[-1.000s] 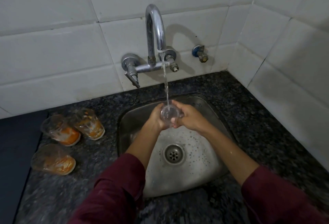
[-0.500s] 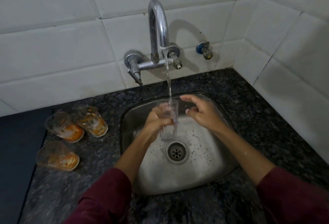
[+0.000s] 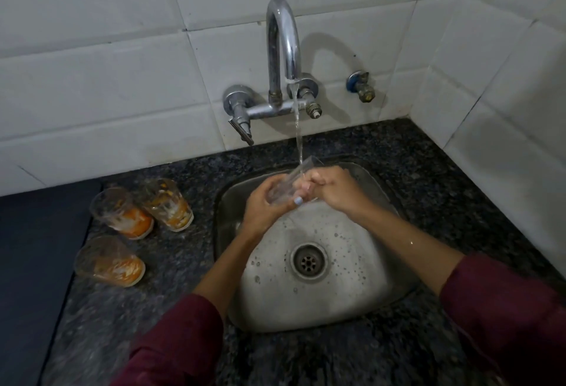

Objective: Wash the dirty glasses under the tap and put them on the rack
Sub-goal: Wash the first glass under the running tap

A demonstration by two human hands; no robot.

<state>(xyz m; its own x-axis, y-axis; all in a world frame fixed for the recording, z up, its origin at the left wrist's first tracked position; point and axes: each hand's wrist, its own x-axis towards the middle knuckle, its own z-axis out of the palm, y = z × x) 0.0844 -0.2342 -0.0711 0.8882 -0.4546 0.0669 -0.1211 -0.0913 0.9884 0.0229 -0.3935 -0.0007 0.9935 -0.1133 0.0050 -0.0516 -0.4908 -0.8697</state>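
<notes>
Two walls of white tile (image 3: 92, 85) meet in the far right corner, w/ a dark speckled granite counter (image 3: 444, 189) running below them and a flat dark panel (image 3: 33, 263) at its left edge. Set into the counter is a steel sink (image 3: 352, 303), wet, droplets across the basin, round drain (image 3: 307, 262) about mid-basin. On the back wall above it, a chrome gooseneck tap (image 3: 282, 48) w/ a lever handle at its left; water stream (image 3: 298, 134) runs down from the spout. To the right of the tap, a small separate valve (image 3: 360, 87) w/ a blue collar.

Both arms come in from the bottom in maroon sleeves (image 3: 180, 342), forearms bare and wet. Left hand (image 3: 265, 205) & right hand (image 3: 332, 189) meet over the back of the basin, directly under the stream. Between them: a clear glass (image 3: 286, 186), tilted, rim up toward the water, which hits it near the rim. Left-hand fingers curl round the lower body of the glass; right-hand fingers curl against its right side, thumb close to the rim. How far the right fingers wrap round can't be made out.

On the counter left of the sink, 3 dirty glasses (image 3: 122, 214), all w/ orange residue in the bottom: two close together at the back, one nearer the camera, apart from the pair.
</notes>
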